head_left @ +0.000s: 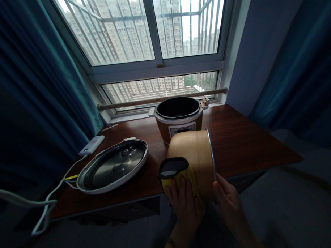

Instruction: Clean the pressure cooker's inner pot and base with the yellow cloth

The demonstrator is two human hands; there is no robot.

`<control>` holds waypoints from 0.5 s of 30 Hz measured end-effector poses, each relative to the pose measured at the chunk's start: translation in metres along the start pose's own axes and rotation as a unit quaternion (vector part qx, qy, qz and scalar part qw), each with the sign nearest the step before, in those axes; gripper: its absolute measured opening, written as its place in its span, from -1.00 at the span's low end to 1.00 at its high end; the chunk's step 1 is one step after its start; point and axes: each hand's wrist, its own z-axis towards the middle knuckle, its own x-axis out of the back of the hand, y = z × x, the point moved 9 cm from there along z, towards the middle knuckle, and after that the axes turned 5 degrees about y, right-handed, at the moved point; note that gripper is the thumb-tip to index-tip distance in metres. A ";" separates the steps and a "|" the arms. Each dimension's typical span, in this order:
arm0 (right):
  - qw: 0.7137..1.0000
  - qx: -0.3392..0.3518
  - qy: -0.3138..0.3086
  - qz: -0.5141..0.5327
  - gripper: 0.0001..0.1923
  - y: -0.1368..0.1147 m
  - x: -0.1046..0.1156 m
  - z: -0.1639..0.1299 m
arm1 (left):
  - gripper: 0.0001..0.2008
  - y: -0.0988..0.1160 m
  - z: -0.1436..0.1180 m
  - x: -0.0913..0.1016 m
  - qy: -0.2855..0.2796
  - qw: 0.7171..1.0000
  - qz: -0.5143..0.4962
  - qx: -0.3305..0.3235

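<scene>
1. Where the window point(154, 30) lets in daylight, a dark wooden table point(244, 135) stands under the sill, with blue curtains point(31, 89) hanging at both sides.
2. The cooker body point(178, 118) stands upright at the back middle of the table, open at the top, its control panel facing the person.
3. The lid point(112, 165) lies flat on the table's left part, inner side up, well apart from the cooker body.
4. The inner pot point(195, 157) is held tipped on its side above the table's front edge, just before the cooker body; its metal rim faces right and its tan outer wall faces the camera.
5. The right hand point(230, 201) grips the pot at the lower rim, thumb up against the edge, fingers curled out of sight behind it (closed on the pot).
6. The left hand point(184, 204) lies flat, fingers fairly straight, pressing a yellow cloth point(190, 177) against the pot's outer wall near its base.
7. A dark scouring pad point(172, 166) sits on the cloth's upper edge, against the pot.
8. A white power bank point(91, 145) lies at the table's back left, near the lid, and a white cable point(46, 200) trails off the left edge.
</scene>
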 end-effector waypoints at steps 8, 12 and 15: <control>0.980 0.081 0.108 -0.146 -0.68 0.046 0.042 -0.029 | -0.40 0.001 0.003 0.001 -0.010 1.000 0.000 -0.005; 0.990 0.038 0.091 -0.102 -0.61 0.042 0.030 -0.025 | -0.40 0.018 -0.001 0.001 -0.008 1.000 -0.016 -0.001; 0.999 -0.014 0.031 -0.019 -0.59 0.029 0.012 -0.014 | -0.51 0.036 -0.011 -0.004 0.001 0.999 -0.033 -0.022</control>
